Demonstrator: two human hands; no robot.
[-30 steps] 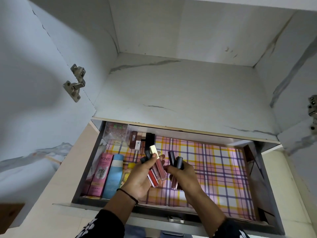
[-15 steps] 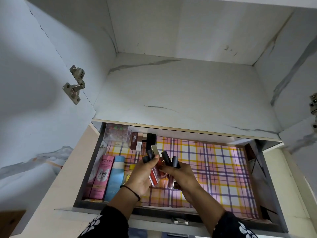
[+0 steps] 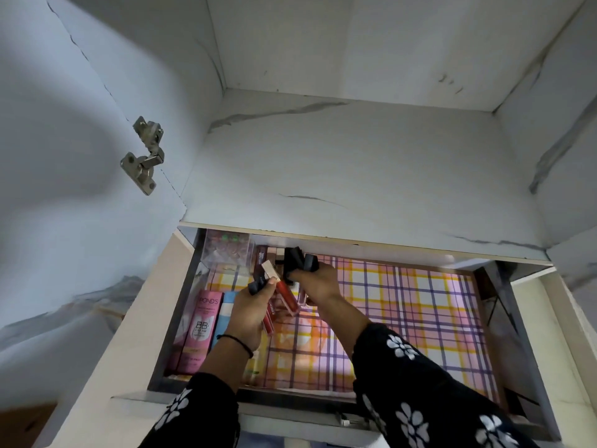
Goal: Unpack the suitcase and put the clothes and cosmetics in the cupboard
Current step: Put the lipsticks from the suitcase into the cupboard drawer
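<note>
An open cupboard drawer lined with pink, yellow and purple checked paper lies below me. My left hand grips several lip-gloss tubes with red contents and black or gold caps, over the drawer's left part. My right hand holds dark-capped tubes and reaches toward the drawer's back left, beside a row of lipsticks standing there. A pink BB cream box and a blue tube lie along the left side.
A clear plastic box sits in the drawer's back left corner. Above the drawer is a white marble-patterned shelf. The open left door carries a metal hinge. The drawer's right half shows only bare lining.
My right hand has moved away from the left hand toward the back of the drawer with its dark-capped tubes. The left hand stays over the left side with its tubes.
</note>
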